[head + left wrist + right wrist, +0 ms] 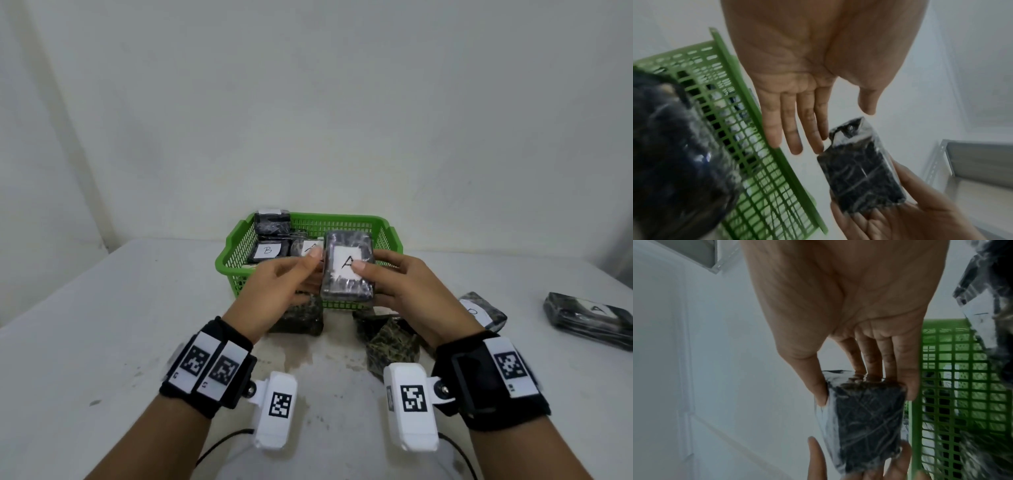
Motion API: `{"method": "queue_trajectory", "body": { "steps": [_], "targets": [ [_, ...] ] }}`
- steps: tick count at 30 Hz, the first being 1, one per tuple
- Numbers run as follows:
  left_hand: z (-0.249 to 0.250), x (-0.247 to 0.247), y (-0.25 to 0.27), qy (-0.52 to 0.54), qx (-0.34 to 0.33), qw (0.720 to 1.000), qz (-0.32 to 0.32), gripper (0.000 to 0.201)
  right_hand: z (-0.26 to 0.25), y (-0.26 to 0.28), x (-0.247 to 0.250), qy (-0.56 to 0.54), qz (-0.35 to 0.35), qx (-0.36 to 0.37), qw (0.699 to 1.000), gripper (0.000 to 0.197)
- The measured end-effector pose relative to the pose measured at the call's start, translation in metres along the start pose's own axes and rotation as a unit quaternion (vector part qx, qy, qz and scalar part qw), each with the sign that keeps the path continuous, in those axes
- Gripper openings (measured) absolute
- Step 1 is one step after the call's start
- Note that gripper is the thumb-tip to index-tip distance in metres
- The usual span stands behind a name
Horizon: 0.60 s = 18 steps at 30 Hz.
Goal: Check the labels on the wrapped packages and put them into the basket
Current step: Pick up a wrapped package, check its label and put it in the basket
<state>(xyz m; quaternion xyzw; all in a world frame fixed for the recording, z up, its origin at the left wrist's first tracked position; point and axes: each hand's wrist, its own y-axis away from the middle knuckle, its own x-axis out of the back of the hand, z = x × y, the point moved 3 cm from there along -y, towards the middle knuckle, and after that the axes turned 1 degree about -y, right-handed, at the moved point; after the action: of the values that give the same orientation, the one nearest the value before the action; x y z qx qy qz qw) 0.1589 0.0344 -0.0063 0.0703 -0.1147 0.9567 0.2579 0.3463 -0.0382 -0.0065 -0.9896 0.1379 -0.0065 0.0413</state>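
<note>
The right hand (394, 281) is holding a package (347, 267) by its side. Its thumb is pressing on the white label (346, 263) and its fingers (888, 360) are curling round behind. The left hand (277, 284) is helping from the other side. Its fingers (795, 126) are lying almost straight, with the tips touching the package's edge and the thumb up near the top corner. So the right hand is doing the gripping and the left is only steadying.

The package is being held up in the air, label facing the person, just over the near wall of the basket (236, 260). The letter on the label is looking like an A.

The basket is sitting near the far edge of the tabletop (120, 325). Other packages are already lying in it, one showing a B (268, 250). More packages are waiting on the tabletop in front of the basket, and another one (592, 317) is lying by the right edge.

To do this step well, I think the thumb should be moving off the letter so it is easy to read. Then the package should be going down flat into a free spot, label up.
</note>
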Motion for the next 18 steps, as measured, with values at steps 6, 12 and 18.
{"method": "queue_trajectory", "body": {
  "steps": [6, 12, 18],
  "targets": [
    [0.006, 0.059, -0.048, -0.171, 0.013, 0.971, 0.164, 0.029, -0.018, -0.034, 0.021, 0.008, 0.055, -0.020, 0.998, 0.056],
    [-0.025, 0.105, -0.101, -0.278, 0.115, 0.928, 0.221, 0.064, -0.018, -0.079, 0.017, 0.102, 0.054, -0.063, 0.991, 0.037],
    [-0.043, 0.104, -0.125, -0.340, 0.201, 0.905, 0.160, 0.022, -0.005, -0.110, -0.001, 0.300, 0.025, -0.152, 0.942, 0.035]
  ]
}}
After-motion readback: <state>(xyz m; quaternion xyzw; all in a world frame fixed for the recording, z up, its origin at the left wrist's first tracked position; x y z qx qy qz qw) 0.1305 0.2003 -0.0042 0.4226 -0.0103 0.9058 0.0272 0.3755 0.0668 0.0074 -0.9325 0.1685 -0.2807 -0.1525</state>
